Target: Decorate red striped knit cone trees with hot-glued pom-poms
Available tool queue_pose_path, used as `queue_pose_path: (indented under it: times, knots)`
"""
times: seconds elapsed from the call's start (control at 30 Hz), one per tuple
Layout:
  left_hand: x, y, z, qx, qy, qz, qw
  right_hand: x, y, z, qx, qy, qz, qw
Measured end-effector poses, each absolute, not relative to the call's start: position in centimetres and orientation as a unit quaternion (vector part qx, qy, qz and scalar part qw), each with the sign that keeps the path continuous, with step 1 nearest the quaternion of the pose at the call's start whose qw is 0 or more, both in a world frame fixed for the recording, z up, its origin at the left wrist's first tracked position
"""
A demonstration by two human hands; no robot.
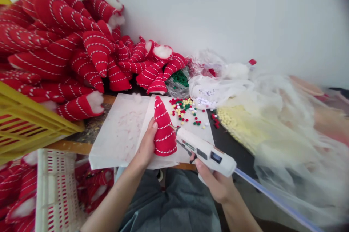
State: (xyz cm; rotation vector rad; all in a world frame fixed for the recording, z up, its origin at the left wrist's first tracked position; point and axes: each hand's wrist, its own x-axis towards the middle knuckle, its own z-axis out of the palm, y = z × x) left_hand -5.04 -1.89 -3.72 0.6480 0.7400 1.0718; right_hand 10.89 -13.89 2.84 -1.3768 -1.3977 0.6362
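Note:
My left hand is closed round the left side of a red felt cone wound with white-and-red twisted cord. The cone is held upright, tip away from me, over the white paper. In my right hand is a white hot glue gun, a finger at its trigger. Its nozzle points left and meets or nearly meets the cone's right side; I cannot tell which. A long translucent glue stick runs out of its back. Small red, green, yellow and white pompoms lie on the paper beyond the gun.
A heap of stuffed red cones rises at the left above a yellow crate. Below stands a white basket beside more cones. Plastic bags of yellow pompoms, white pompoms and green pompoms lie along the back and right.

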Motion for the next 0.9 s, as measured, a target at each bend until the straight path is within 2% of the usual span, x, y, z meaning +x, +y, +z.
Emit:
queue_pose_path:
  times: [0.3, 0.77, 0.9]
  knots:
    - [-5.0, -2.0, -3.6, 0.291, 0.329, 0.472, 0.764, 11.8, -13.6, 2.5, -0.562, -0.603, 0.272, 0.497]
    - [-4.9, -1.9, -3.4, 0.289, 0.339, 0.490, 0.750, 10.7, -14.2, 2.5, -0.579, -0.559, 0.275, 0.526]
    - [-4.8, -1.8, -3.5, 0.267, 0.334, 0.491, 0.759, 10.7, -14.8, 3.2, -0.564, -0.598, 0.238, 0.517]
